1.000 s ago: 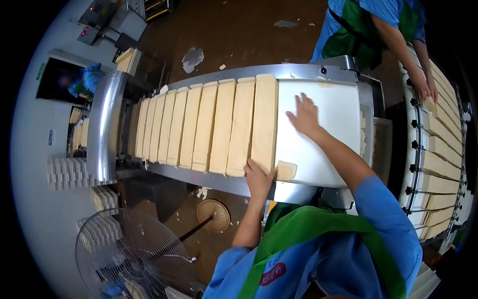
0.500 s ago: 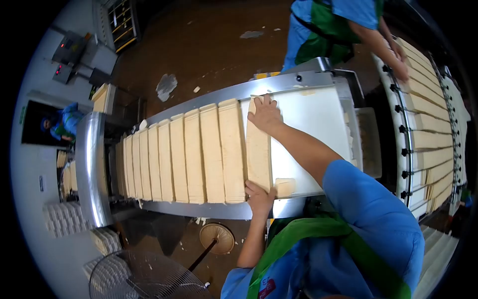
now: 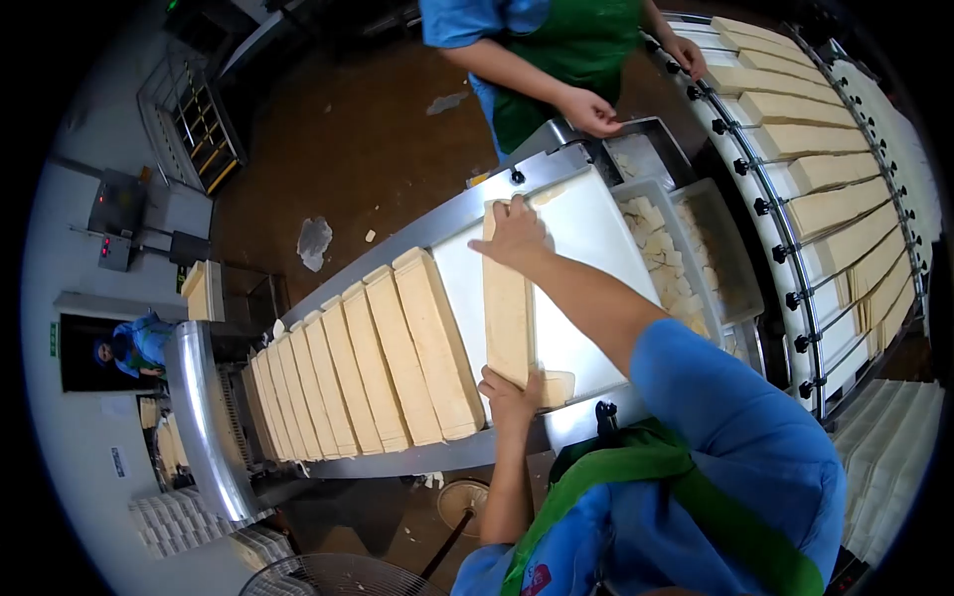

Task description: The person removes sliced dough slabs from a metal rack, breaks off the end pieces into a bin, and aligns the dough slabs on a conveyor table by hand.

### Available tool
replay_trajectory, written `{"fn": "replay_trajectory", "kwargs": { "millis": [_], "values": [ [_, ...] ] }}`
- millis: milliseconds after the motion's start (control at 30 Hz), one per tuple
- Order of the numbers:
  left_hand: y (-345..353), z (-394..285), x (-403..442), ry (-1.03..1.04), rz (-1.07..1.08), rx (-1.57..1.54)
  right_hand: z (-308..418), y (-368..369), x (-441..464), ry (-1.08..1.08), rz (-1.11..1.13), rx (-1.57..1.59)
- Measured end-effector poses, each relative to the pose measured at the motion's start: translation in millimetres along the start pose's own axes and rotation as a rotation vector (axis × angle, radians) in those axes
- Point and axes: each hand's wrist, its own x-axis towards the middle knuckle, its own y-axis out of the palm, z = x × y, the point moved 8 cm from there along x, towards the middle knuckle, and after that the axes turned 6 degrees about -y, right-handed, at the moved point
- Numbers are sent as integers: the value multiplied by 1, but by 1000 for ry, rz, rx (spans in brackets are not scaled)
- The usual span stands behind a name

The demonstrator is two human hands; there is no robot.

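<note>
A long pale slab of layered sheets [image 3: 507, 308] lies across the white belt [image 3: 591, 268], apart from the row of similar slabs [image 3: 432, 338] to its left. My right hand [image 3: 517, 238] is on the slab's far end, fingers over the edge and thumb spread across the top. At the near end, my left hand [image 3: 512, 397] is closed around the slab's corner. A small pale piece [image 3: 556, 388] lies on the belt beside my left hand. What the slab is made of, I cannot tell for certain.
A co-worker in a green apron [image 3: 586, 70] stands across the belt. Bins of pale scraps [image 3: 661, 258] sit at the belt's right end. Further right, another conveyor [image 3: 795, 238] carries several slabs. A fan [image 3: 338, 576] stands at the bottom, and another person [image 3: 134, 343] is far left.
The gap between the held slab and the row has widened. My view has turned, bringing the scrap bins into sight. The co-worker's hands have come away from the right conveyor's slabs.
</note>
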Motion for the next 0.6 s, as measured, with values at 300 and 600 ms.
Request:
{"fn": "replay_trajectory", "kwargs": {
  "millis": [300,600],
  "values": [
    [0,-45,-23,119,-186,27,-88,-19,-38,210,-236,271],
    [82,-231,-144,915,52,-153,-405,-167,-257,617,-906,480]
  ]
}}
